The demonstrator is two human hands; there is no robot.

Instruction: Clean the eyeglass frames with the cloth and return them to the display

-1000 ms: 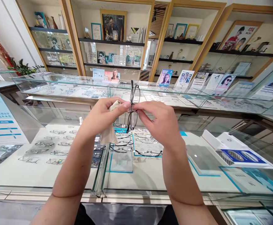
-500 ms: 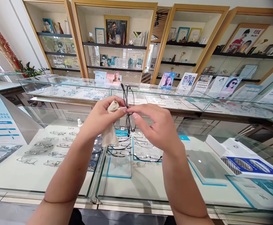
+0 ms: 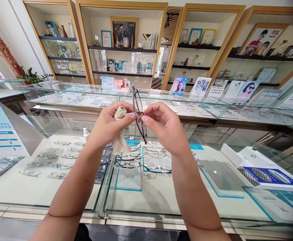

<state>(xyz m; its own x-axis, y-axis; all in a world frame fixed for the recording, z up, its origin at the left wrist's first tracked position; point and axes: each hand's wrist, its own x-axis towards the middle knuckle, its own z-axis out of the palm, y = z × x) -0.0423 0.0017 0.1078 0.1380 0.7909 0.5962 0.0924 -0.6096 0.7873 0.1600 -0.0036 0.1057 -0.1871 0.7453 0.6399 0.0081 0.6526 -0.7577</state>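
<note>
The left hand (image 3: 112, 124) and right hand (image 3: 162, 125) are pinching the glasses (image 3: 138, 113), while loosening fingers are risking a drop.

"HOYA" on the framed poster (image 3: 124, 33) ahead of me, blurred characters I can't read on the blue-and-white sign (image 3: 3, 130), left of that poster

Before us, a glass display case (image 3: 201, 207) holds rows of spectacles (image 3: 128, 163). Left of them, in the adjoining case (image 3: 13, 187), we see more rows of frames (image 3: 47, 156), with 1 bottle (image 3: 85, 134) behind them and 1 sign (image 3: 7, 134) at far left. At right lies an open box (image 3: 267, 175). Behind, a glass counter (image 3: 68, 97) stands before tall shelves (image 3: 122, 48).
</note>
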